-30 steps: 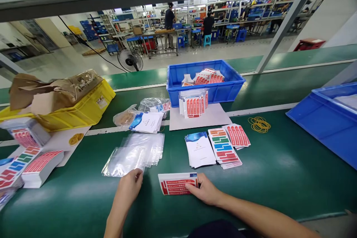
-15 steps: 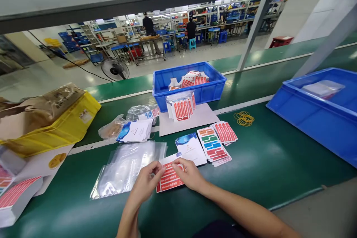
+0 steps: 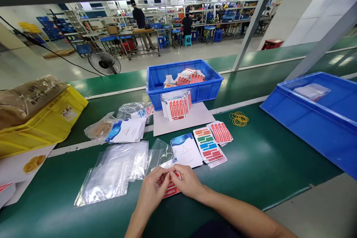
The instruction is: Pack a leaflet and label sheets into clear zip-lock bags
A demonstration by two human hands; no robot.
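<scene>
My left hand (image 3: 153, 189) and my right hand (image 3: 189, 183) meet at the front middle of the green bench, fingertips pinched together over a red label sheet (image 3: 170, 192). Both hands are closed on its upper part, and the fingers hide most of it. A white card with a blue corner (image 3: 167, 163) shows just behind the fingers. Beyond it lies a loose clear plastic bag (image 3: 160, 150); whether it wraps the labels I cannot tell. A blue-and-white booklet (image 3: 186, 150) is behind my right hand, with multicoloured label sheets (image 3: 208, 143) beside it. Left of my hands are flat clear bags (image 3: 111, 176).
A blue bin (image 3: 184, 93) with label packs stands at the back, more packs (image 3: 178, 107) leaning on its front. Yellow rubber bands (image 3: 239, 119) lie right, before another blue bin (image 3: 309, 111). Booklets (image 3: 126, 131) and a yellow crate (image 3: 55, 119) are left. People work in the background.
My fingertips have come together and cover more of the red label sheet. The clear bag beyond the hands shows more fully. The camera view has shifted slightly.
</scene>
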